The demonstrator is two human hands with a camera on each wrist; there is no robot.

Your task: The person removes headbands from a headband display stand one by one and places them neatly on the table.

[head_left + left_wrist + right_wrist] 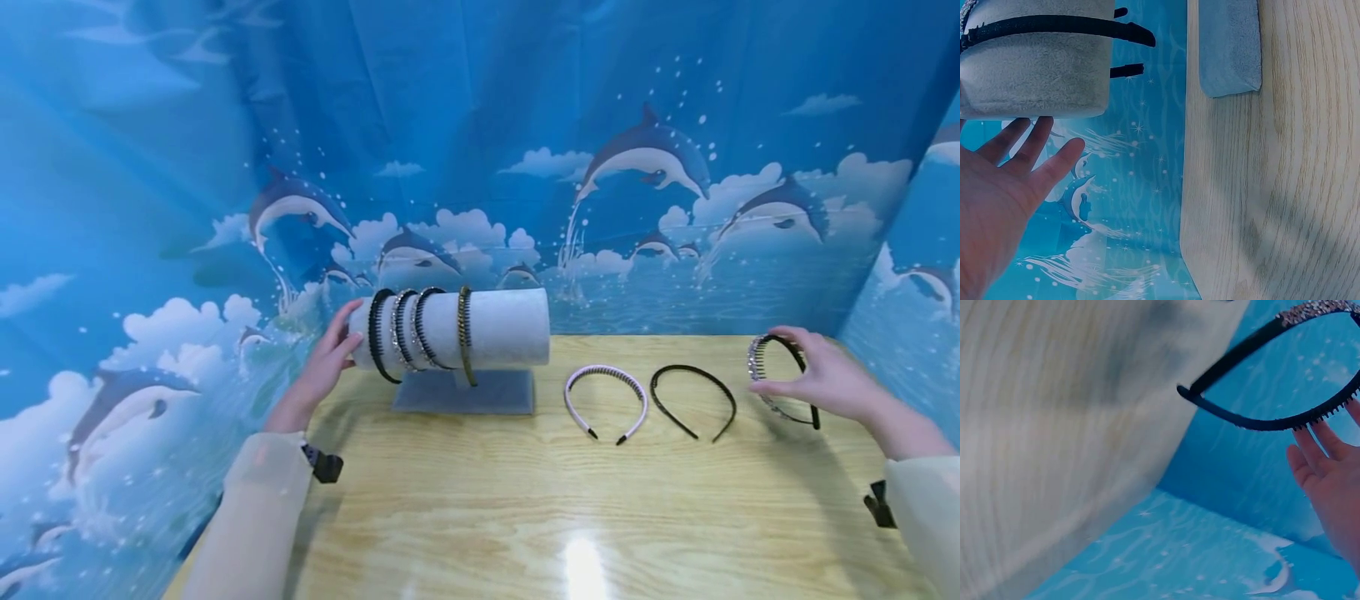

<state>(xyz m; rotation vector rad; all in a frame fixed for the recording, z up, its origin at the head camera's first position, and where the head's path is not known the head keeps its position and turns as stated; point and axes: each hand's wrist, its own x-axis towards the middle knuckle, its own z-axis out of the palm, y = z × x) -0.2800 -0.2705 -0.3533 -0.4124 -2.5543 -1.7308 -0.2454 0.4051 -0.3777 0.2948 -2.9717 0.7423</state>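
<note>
My left hand (324,364) touches the left end of a pale velvet roll (510,325) on a grey-blue base (465,393). In the left wrist view its fingers (1032,147) are spread and fairly straight against the roll's end. Around the roll sit a plain black toothed headband (377,333), two stone-studded headbands (397,329) and a gold-toned headband (464,333). My right hand (828,379) pinches a black headband with sparkling stones (753,358) between thumb and fingers, raised at the table's right. The right wrist view shows its teeth close to the fingertips.
On the wooden table (480,500), a lilac headband (606,369) and a thin black headband (692,367) lie between the stand and my right hand. A blue dolphin-print curtain (480,167) hangs behind and along the sides.
</note>
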